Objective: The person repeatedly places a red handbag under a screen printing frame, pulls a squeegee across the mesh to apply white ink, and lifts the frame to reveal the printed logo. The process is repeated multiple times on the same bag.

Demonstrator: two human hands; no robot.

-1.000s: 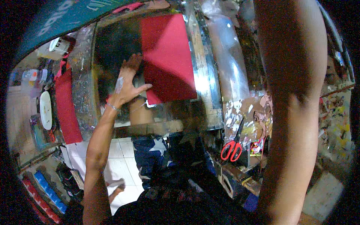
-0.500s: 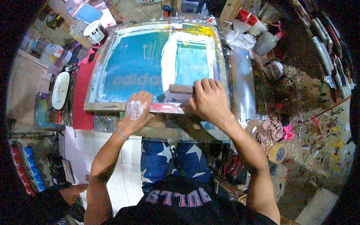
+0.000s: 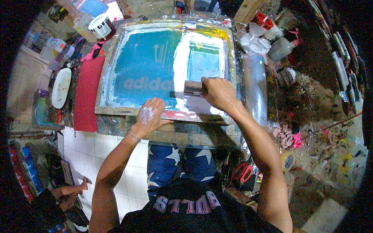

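A screen printing frame point(image 3: 105, 87) with teal mesh and a wooden border lies on the paint-stained bench. A white-edged light-blue window point(image 3: 204, 64) is in its right half. Bent over the near border, the fingers of my left hand point(image 3: 149, 116) grip the frame, thumb stretched to the right; white paint smears its back. My right hand point(image 3: 220, 93) is closed around the right end of a squeegee point(image 3: 193, 89) with a brown handle, held over the near part of that window. White paint shows on the mesh around the squeegee.
Left of the frame are a red board point(image 3: 89, 93), a white oval dish point(image 3: 61, 88) and a paint tub point(image 3: 100, 27). On the right lie a shiny clear roll point(image 3: 254, 87), a plastic bag point(image 3: 255, 40), a spray bottle point(image 3: 282, 47), a tape roll point(image 3: 287, 160) and red scissors point(image 3: 242, 172). Another person's limbs point(image 3: 70, 191) show lower left.
My right hand has moved the squeegee a little away from the near border. My left hand stays on that border. The view has shifted slightly, and the other person's limbs at lower left have moved.
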